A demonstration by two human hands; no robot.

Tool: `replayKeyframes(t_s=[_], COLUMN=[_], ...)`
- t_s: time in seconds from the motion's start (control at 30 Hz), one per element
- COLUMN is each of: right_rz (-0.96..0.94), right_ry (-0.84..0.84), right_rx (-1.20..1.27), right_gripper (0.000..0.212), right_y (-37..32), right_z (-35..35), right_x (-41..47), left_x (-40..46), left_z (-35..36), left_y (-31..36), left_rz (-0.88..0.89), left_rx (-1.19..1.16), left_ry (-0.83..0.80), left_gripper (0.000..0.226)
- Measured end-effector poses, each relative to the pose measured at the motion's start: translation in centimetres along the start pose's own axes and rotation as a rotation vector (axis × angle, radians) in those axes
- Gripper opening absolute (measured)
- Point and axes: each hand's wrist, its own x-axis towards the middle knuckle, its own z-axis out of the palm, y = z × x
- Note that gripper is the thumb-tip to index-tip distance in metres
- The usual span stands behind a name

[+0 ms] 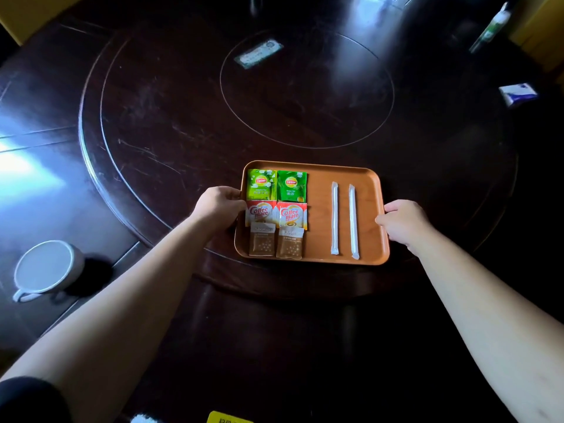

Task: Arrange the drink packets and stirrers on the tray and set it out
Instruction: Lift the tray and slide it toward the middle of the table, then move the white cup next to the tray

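Dark round wooden table (158,123), raised turntable centre; near its front edge sits an orange tray (319,190) holding two green tea packets (276,185), two creamer packets (276,213) and two brown packets (276,244) in paired rows at left, two wrapped stirrers (343,219) parallel at right. Left hand (218,206) curls its fingers over the left rim, right hand (403,221) closes on the right rim. Advised handling: keep tray level, move slowly with both hands together, so the loose packets and stirrers keep their rows.

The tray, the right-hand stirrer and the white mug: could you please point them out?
tray (317,190), head view, bare floor.
right-hand stirrer (353,221), head view, mid-length.
white mug (44,267), head view, inside of bowl.
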Motion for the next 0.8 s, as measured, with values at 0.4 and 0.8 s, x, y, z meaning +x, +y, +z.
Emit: replayKeyframes(t_s=[0.4,0.8], right_rz=[0.023,-0.287], right_ry=[-0.042,-0.161], right_rx=[-0.115,-0.332], right_gripper=[0.038,0.030], right_y=[-0.7,-4.0], right_z=[-0.1,6.7], right_x=[-2.3,-12.3], left_x=[-1.5,-10.1], left_z=[-1.2,-7.7], left_y=[-2.4,-12.2], left_rz=[0.017,0.016], left_rx=[-0.014,0.110], left_ry=[-0.075,-0.031], left_gripper=[0.021,0.011])
